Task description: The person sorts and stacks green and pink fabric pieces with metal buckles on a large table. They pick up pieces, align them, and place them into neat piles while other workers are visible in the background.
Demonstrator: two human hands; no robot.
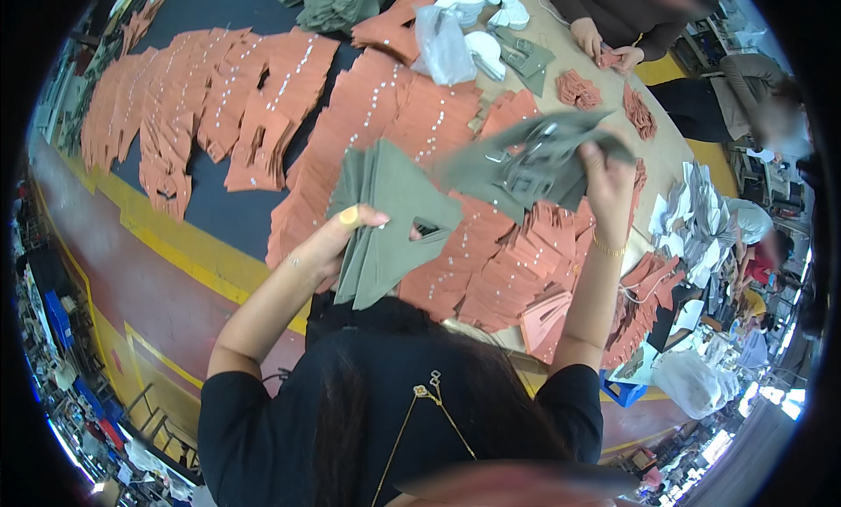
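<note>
My left hand [331, 235] grips a stack of olive-green cut pieces [394, 257], thumb on top. The pieces are fanned at the left edge and have a cut-out opening near the right. On the right, my right hand [608, 185] holds another olive-green bundle [512, 152] raised over the table. That bundle is blurred, with shiny buckle-like shapes or cut-outs showing on it; I cannot tell which. The two bundles are close together. Overlapping orange cut pieces [359, 113] with small white marks lie under both hands.
More orange pieces [293, 78] spread over the dark tabletop to the left. A clear plastic bag [442, 47], white pieces [484, 52] and green stacks [342, 3] lie at the far side. Across the table, a co-worker's hands [613, 56] hold a small orange piece. Grey-white bundles [701, 214] are at right.
</note>
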